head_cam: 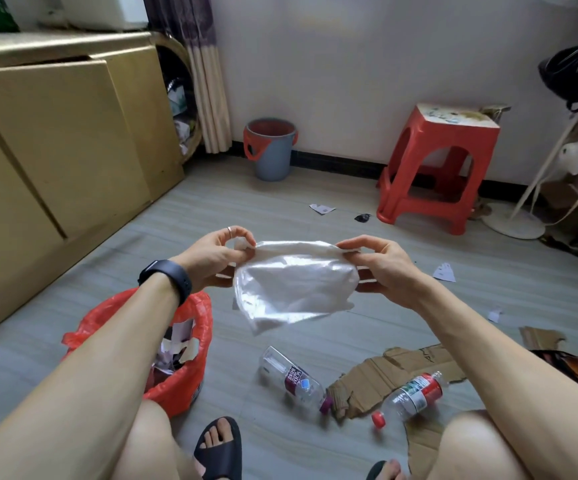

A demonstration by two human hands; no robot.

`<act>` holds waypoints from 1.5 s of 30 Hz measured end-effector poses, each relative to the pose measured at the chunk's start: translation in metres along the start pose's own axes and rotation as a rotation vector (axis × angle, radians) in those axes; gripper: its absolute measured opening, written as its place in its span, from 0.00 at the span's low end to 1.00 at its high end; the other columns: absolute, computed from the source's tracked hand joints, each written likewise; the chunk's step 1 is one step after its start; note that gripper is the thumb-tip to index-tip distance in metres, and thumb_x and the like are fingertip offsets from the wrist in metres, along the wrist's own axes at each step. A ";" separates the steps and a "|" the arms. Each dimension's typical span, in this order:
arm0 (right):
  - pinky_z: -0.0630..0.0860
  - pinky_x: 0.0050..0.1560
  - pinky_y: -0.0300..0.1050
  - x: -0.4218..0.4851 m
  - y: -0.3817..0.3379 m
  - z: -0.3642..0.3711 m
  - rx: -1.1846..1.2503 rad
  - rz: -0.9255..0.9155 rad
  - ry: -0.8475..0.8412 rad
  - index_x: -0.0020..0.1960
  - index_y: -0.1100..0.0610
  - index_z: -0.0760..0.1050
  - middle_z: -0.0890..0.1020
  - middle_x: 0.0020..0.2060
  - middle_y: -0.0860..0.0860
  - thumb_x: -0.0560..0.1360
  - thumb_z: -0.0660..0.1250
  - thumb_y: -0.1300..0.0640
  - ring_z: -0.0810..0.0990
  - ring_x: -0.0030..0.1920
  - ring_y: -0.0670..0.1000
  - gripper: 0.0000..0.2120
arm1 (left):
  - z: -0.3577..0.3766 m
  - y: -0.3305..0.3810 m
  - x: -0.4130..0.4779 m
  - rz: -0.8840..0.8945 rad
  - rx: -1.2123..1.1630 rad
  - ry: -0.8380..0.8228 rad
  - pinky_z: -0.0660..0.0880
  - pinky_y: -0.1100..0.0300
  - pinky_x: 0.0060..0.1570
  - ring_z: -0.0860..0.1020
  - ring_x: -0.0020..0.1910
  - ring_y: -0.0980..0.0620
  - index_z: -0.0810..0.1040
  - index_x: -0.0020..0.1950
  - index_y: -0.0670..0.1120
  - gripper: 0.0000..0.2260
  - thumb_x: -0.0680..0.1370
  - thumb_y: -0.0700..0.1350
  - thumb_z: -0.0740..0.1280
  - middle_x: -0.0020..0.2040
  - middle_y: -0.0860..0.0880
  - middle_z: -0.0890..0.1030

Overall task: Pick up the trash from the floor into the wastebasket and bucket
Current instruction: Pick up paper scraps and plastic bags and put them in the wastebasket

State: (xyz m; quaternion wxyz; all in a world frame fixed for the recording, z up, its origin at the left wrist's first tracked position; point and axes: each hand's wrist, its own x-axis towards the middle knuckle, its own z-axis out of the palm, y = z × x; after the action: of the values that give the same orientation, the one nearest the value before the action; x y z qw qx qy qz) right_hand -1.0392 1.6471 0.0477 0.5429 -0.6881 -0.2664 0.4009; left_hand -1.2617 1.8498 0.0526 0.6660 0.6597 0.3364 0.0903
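The grey floor of this small room is lying littered with bottles, cardboard and paper scraps, a red-lined wastebasket sitting near left and a grey bucket standing far by the wall. Above it, the left hand and right hand are each pinching an upper corner of a clear plastic bag. It is looking light, limp and slippery, so bunching it from that top edge is probably holding it best.

Wastebasket standing at near left, bottle lying partly on cardboard to its right, bucket standing against far wall, stool standing right of bucket.
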 end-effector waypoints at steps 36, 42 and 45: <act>0.77 0.59 0.54 0.003 0.002 0.003 0.015 -0.082 0.064 0.53 0.56 0.85 0.87 0.50 0.55 0.78 0.70 0.51 0.84 0.52 0.56 0.11 | -0.009 -0.003 0.002 -0.086 -0.160 -0.101 0.81 0.59 0.34 0.81 0.38 0.49 0.79 0.55 0.47 0.10 0.75 0.43 0.72 0.48 0.45 0.81; 0.83 0.46 0.48 0.004 0.007 0.002 0.224 0.010 0.006 0.67 0.58 0.72 0.83 0.54 0.58 0.71 0.75 0.66 0.86 0.48 0.56 0.26 | -0.011 -0.004 0.004 -0.051 -0.233 0.042 0.82 0.61 0.37 0.83 0.46 0.48 0.76 0.60 0.44 0.19 0.75 0.25 0.64 0.48 0.42 0.82; 0.79 0.56 0.47 0.008 0.009 0.000 0.144 0.053 -0.048 0.66 0.56 0.78 0.84 0.57 0.53 0.69 0.78 0.58 0.83 0.55 0.53 0.26 | -0.009 -0.002 0.002 -0.045 -0.282 0.021 0.80 0.64 0.35 0.83 0.43 0.51 0.77 0.58 0.42 0.17 0.76 0.24 0.63 0.46 0.44 0.83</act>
State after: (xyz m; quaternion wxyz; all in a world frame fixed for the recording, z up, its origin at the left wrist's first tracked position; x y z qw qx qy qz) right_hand -1.0352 1.6506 0.0366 0.5734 -0.6444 -0.2315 0.4499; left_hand -1.2657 1.8578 0.0511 0.7503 0.5511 0.3418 0.1286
